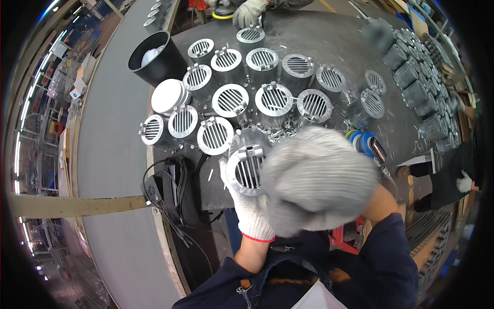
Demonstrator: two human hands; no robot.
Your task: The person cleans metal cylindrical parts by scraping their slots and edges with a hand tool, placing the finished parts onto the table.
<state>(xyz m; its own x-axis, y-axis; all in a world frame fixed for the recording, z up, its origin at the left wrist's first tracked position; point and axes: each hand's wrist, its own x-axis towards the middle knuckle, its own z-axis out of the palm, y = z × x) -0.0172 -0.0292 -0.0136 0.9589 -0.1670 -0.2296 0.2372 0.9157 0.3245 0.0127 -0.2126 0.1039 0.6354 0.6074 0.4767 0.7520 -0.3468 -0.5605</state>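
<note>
My left hand, in a white knit glove with a red cuff, holds a metal cylinder with a slotted grate lid. The grate tilts up toward me, and a small metal clip sits on its rim. Close in front of me, my right hand, in a grey-white knit glove, is raised beside that cylinder and smeared by motion. Its fingers do not show, so anything they hold is hidden. Several similar grated cylinders stand on the dark table just beyond, most with clips on their rims.
A blue power tool lies at the right, near small metal scraps. Far left stand a black bin and white round lids. More cylinders are stacked at right. Across the table, another person's gloved hand is at work.
</note>
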